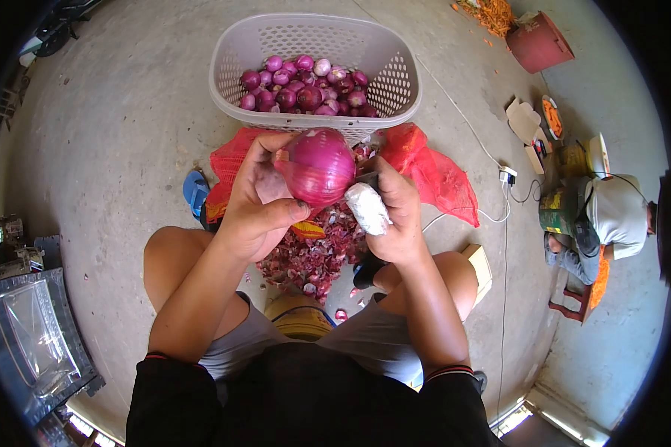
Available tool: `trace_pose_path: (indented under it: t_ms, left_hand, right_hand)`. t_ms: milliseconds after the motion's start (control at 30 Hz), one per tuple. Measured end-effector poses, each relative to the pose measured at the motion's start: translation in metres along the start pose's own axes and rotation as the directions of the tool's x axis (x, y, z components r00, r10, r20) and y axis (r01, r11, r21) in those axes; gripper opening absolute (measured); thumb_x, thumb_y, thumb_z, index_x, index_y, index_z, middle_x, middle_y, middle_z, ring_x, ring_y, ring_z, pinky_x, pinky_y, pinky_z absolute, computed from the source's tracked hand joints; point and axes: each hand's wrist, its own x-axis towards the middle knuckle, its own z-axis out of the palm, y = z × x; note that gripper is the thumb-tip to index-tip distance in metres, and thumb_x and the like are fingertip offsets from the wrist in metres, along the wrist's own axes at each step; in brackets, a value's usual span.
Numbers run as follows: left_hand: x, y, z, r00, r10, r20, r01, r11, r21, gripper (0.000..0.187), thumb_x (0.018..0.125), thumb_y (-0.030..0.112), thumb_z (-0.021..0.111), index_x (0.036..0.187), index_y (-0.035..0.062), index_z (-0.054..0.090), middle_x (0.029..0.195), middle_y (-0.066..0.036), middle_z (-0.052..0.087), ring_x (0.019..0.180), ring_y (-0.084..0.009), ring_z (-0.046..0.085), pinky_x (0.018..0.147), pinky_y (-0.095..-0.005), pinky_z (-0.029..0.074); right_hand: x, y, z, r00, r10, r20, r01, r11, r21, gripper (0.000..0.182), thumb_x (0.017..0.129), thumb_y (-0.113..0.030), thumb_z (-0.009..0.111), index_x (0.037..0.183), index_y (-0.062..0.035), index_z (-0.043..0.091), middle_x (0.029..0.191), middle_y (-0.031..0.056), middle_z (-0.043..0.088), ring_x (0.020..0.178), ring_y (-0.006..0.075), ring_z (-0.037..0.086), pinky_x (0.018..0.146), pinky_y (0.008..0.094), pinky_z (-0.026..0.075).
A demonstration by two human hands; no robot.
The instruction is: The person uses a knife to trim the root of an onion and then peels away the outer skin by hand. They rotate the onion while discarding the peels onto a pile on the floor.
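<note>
A large red onion (320, 167) with its skin on is held in my left hand (259, 197), thumb below and fingers behind it. My right hand (397, 212) is closed around a tool with a white wrapped handle (367, 209); a dark part of it shows by the onion's right side, and its blade cannot be made out. Below both hands lies a heap of red onion skins (313, 257). Just beyond them stands a grey perforated basket (235, 56) with several purple onions (309, 97) inside.
Red mesh bags (440, 175) lie behind the hands. At right, a white cable runs to a power strip (507, 175). Another person (619, 216) sits by the right wall near orange shreds. A red bucket (538, 43) stands at the upper right.
</note>
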Motion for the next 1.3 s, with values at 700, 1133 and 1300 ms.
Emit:
trace_pose_path:
  t_ms: [700, 1133, 1300]
  left_hand:
    - [-0.001, -0.004, -0.002, 0.999, 0.029, -0.016, -0.029, 1.000, 0.013, 0.068, 0.061, -0.006, 0.073, 0.119, 0.0099, 0.041, 0.114, -0.005, 0.049, 0.112, -0.0187, 0.048, 0.096, -0.0372, 0.040]
    - [-0.001, -0.004, -0.002, 0.998, 0.062, 0.004, -0.062, 0.998, 0.011, 0.070, 0.060, -0.011, 0.069, 0.119, 0.0103, 0.040, 0.117, -0.006, 0.047, 0.114, -0.0199, 0.047, 0.098, -0.0381, 0.040]
    - [0.002, 0.001, -0.002, 0.998, 0.068, -0.006, -0.068, 0.998, 0.012, 0.067, 0.062, -0.010, 0.067, 0.119, 0.0105, 0.041, 0.118, -0.006, 0.047, 0.114, -0.0208, 0.047, 0.098, -0.0394, 0.040]
  right_hand:
    - [-0.005, 0.004, 0.008, 0.997, 0.075, -0.035, -0.074, 0.996, 0.047, 0.017, 0.076, -0.014, 0.063, 0.079, -0.0009, 0.052, 0.061, 0.0110, 0.049, 0.053, 0.0272, 0.051, 0.052, 0.0329, 0.041]
    - [-0.005, 0.012, 0.003, 0.904, -0.426, 0.011, 0.416, 0.877, -0.241, 0.024, 0.068, -0.016, 0.067, 0.077, 0.0005, 0.052, 0.063, 0.0115, 0.051, 0.054, 0.0282, 0.053, 0.050, 0.0340, 0.041]
    - [-0.006, 0.009, -0.003, 0.916, -0.382, 0.121, 0.401, 0.869, -0.289, 0.023, 0.070, -0.013, 0.066, 0.080, 0.0015, 0.052, 0.069, 0.0113, 0.055, 0.059, 0.0241, 0.057, 0.054, 0.0295, 0.044]
